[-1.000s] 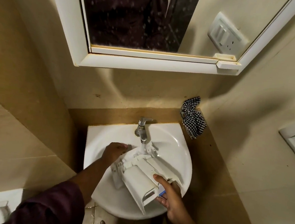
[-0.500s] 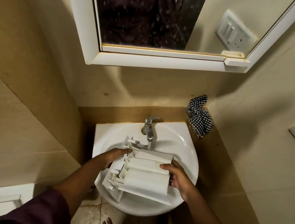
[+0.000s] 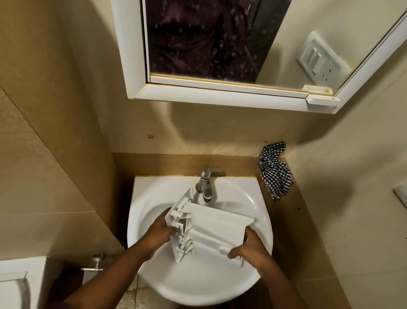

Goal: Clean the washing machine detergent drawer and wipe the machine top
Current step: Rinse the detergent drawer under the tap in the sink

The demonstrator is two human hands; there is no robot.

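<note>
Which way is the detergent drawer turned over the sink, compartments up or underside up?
Underside up, apparently: the detergent drawer shows ribbed plastic, no open compartments. Left hand and right hand grip its ends above the sink.

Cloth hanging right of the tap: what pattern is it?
Black-and-white checked cloth, shown best in the head view, draped by the wall corner.

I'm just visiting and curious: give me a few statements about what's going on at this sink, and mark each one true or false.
1. Both hands hold the detergent drawer over the sink. True: left hand at one end, right hand at the other.
2. The checkered cloth lies in the basin. False: it sits on the ledge, right of the tap.
3. The drawer is blue. False: it is white.
4. A mirror cabinet hangs above the sink. True.
</note>
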